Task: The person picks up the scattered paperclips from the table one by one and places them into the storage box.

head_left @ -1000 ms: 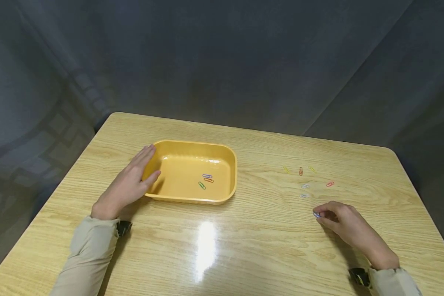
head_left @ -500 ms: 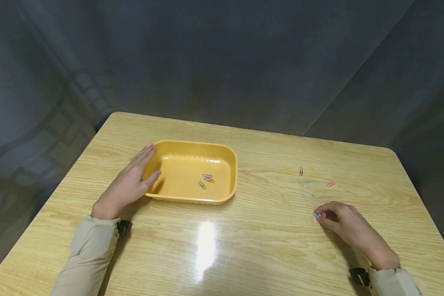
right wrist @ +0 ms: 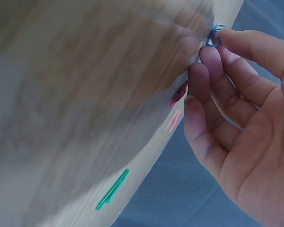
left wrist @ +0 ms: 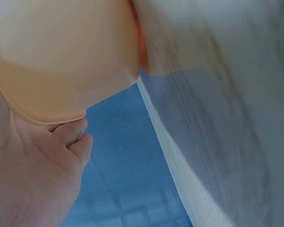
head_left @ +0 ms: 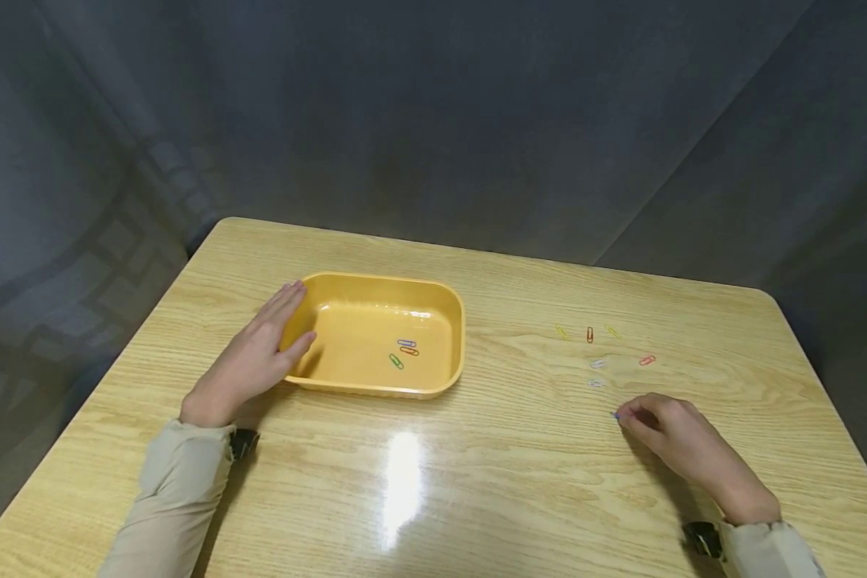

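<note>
My right hand [head_left: 668, 433] hovers low over the table's right side and pinches a blue paper clip [right wrist: 211, 39] between thumb and fingertips. In the head view only a small tip of that clip [head_left: 615, 415] shows past the fingers. My left hand [head_left: 256, 357] rests on the left end of a yellow plastic tray [head_left: 376, 392], fingers extended along the rim and thumb reaching over its inside. Three paper clips lie in the tray: blue [head_left: 406, 343], red [head_left: 409, 351] and green [head_left: 396, 361].
Beyond my right hand lie loose paper clips: a red one [head_left: 589, 335], two yellow ones [head_left: 562, 332], two whitish ones [head_left: 597, 364] and a pink one [head_left: 647, 360]. The wooden table [head_left: 520, 482] ends at a dark curtain [head_left: 433, 120] behind.
The blue clip has shifted in my right fingers, so less of it shows than before. Both hands and the tray stay where they were.
</note>
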